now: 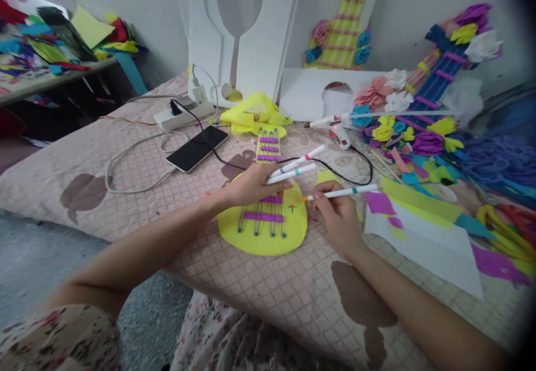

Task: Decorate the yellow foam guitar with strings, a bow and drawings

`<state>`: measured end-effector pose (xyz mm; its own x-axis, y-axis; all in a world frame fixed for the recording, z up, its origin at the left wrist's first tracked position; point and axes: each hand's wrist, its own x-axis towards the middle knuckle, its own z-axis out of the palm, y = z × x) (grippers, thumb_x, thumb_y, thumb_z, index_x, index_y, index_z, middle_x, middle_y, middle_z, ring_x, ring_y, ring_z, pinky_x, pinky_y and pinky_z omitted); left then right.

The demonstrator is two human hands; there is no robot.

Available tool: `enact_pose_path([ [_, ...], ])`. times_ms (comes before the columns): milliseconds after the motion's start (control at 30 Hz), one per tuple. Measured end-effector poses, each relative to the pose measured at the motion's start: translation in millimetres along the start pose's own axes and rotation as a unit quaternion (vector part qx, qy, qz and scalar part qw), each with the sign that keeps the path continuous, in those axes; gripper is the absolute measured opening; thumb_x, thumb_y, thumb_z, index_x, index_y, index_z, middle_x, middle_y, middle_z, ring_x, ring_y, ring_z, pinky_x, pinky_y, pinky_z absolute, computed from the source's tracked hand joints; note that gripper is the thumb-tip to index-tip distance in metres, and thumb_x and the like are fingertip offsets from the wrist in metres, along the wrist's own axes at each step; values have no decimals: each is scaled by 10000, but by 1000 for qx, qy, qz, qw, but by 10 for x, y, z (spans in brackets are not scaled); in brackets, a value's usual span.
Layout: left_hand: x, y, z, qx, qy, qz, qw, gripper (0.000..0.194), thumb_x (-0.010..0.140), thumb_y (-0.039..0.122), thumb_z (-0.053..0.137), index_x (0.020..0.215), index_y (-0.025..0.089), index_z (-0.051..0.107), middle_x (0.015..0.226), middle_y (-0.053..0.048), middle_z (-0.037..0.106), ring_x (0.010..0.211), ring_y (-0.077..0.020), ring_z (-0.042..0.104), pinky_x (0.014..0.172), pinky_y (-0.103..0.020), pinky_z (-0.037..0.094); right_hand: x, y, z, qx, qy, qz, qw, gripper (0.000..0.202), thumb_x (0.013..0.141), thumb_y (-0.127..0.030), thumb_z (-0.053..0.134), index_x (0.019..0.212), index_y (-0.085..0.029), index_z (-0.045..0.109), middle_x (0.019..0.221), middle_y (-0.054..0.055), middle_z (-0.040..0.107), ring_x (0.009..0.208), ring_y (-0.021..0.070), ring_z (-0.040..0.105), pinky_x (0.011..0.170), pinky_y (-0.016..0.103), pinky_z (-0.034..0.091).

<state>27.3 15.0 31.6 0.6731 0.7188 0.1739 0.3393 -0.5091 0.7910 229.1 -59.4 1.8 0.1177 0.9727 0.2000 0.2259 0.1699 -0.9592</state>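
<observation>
A yellow guitar-shaped craft (pixel 268 242) with purple strips and string lies flat on the table. My left hand (pixel 251 188) rests over its middle, fingers closed around white felt-tip pens (pixel 295 172) that point up to the right. In my right hand (pixel 337 217) is another white marker (pixel 345 193), its orange tip just off the body's right edge. A small red and green drawing (pixel 292 209) shows on the yellow surface near that tip. My left fingers hide part of the guitar's middle.
A phone (pixel 197 148) and power strip (pixel 184 115) with cables lie left. Crumpled yellow paper (pixel 255 115) is behind the guitar. A glue gun (pixel 341 135) trails a black cord. Paper scraps, a white sheet (pixel 422 248) and a flowered blue guitar (pixel 438 89) are right.
</observation>
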Motion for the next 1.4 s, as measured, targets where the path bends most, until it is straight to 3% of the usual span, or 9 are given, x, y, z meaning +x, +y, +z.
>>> enact_pose_path([
  [133,4,-25,4,19,14,-8,1000,249,816,381,627,799,139,569,679,4,639,614,-109,575,543,-201,413,40,24,-33,5,31,-37,999,137,843,-337,594,795,-212,563,654,-21,540,592,122,507,548,256,425],
  [300,8,-77,11,23,18,-15,999,279,775,397,660,821,131,590,715,-3,629,642,-115,554,548,-203,414,51,22,-56,93,21,-57,994,113,878,-318,516,824,-225,551,682,-18,546,662,140,538,664,306,454],
  [567,6,-66,9,9,1,11,1000,266,782,388,660,816,138,576,670,34,574,616,-91,495,543,-188,376,24,-36,-7,117,0,-72,991,115,884,-304,527,835,-218,586,697,-12,568,661,137,547,663,310,451],
  [767,-3,-31,18,-11,-6,19,1000,277,781,394,658,818,135,567,682,33,561,625,-90,483,546,-187,368,15,-86,43,58,-12,-87,994,143,900,-326,534,850,-207,595,709,-11,581,658,119,552,618,264,447],
  [1000,-18,31,10,20,-12,11,1000,291,794,411,634,836,128,583,653,36,536,600,-90,468,537,-192,357,0,-154,86,42,-13,-39,998,147,867,-348,597,866,-212,541,676,-31,593,622,108,577,597,248,468],
  [1200,-40,79,11,14,3,22,1000,264,813,383,627,854,125,587,671,27,577,589,-85,498,558,-195,373,32,-90,116,96,-19,-23,995,173,866,-357,610,834,-224,503,605,-59,541,554,87,509,542,226,416],
  [1400,-57,92,56,60,29,58,996,295,849,407,583,735,140,531,615,39,506,553,-76,440,538,-201,336,2,-95,138,100,-17,-44,994,208,868,-385,601,807,-225,482,609,-56,531,545,90,497,533,234,414],
])
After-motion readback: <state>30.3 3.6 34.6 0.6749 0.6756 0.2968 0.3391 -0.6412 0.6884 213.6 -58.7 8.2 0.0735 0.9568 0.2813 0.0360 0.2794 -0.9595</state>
